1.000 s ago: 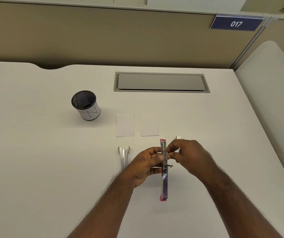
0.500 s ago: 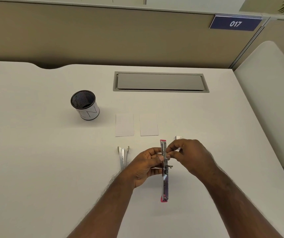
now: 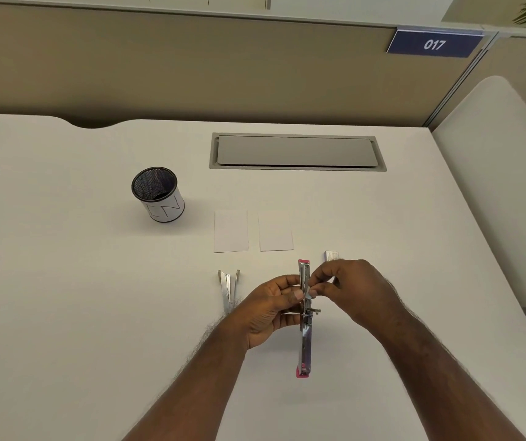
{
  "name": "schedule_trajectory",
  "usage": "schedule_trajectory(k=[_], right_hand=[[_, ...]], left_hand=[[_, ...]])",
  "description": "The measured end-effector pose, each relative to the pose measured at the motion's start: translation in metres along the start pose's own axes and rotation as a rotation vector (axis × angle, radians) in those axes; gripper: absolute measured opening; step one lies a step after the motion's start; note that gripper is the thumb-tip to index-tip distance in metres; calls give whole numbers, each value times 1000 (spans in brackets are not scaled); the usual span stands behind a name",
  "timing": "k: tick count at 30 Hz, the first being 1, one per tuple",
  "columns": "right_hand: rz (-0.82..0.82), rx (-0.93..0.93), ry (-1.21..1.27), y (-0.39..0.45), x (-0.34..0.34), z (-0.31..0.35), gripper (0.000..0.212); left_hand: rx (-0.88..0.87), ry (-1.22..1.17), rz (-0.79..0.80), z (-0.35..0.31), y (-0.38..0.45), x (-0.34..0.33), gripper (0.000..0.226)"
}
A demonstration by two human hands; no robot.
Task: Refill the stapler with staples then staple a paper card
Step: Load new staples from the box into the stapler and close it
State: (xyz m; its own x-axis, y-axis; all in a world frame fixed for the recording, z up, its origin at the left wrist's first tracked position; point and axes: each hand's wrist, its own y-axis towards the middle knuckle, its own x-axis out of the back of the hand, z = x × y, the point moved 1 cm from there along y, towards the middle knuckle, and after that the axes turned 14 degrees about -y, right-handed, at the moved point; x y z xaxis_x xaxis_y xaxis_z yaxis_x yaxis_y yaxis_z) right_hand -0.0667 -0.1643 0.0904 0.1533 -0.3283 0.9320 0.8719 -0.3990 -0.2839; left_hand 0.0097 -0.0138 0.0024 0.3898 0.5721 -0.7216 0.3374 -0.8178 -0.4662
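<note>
Almost nothing has shifted over the last second: my hands sit where they were, and the stapler (image 3: 305,316) has not moved on the worktop (image 3: 80,313). It lies swung fully open in one long line, pink tips at the far and near ends, near the front edge between my forearms. My left hand (image 3: 274,310) grips it at the hinge, thumb on top and fingers curled against its side. My right hand (image 3: 352,291) pinches a small pale strip, which I take to be the staples (image 3: 314,292), right against the far half of the channel. That stillness tells me I am mid-load, lining the strip up with the magazine; I judge the refill not finished and the stapling not begun.

The two paper cards (image 3: 231,231) lie side by side, flat and untouched, just beyond the stapler. A small box (image 3: 331,255), probably for the staples, peeks out behind my right hand. A metal staple remover (image 3: 228,286) lies to the left of my left hand.

Further left stands a mesh pen cup (image 3: 158,194) with a white band. The worktop is plain white with a closed grey cable hatch (image 3: 297,151) near its far edge. Behind it runs a tan partition carrying a blue sign (image 3: 434,43) reading 017, a white panel rises on the right, and a plant shows at the top corner.
</note>
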Motion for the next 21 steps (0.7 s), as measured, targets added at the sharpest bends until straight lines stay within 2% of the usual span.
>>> schedule_trajectory(k=[4,8,12,15,21], right_hand=[[-36,20,-43,-1,-3,1,18],[-63,23,-64,-1,-6,2,2],[-112,15,-33,-5,-10,3,11],[-9,-28,214,-5,-15,1,22],[240,-90,534,2,-19,-6,34]], left_hand=[[10,0,-3,1,0,-1,37],[8,-14,11,-2,1,-4,43],[-5,-29,-7,-3,0,-3,40],[-19,-52,-13,-3,0,-1,35],[3,-45,1,2,-1,-2,31]])
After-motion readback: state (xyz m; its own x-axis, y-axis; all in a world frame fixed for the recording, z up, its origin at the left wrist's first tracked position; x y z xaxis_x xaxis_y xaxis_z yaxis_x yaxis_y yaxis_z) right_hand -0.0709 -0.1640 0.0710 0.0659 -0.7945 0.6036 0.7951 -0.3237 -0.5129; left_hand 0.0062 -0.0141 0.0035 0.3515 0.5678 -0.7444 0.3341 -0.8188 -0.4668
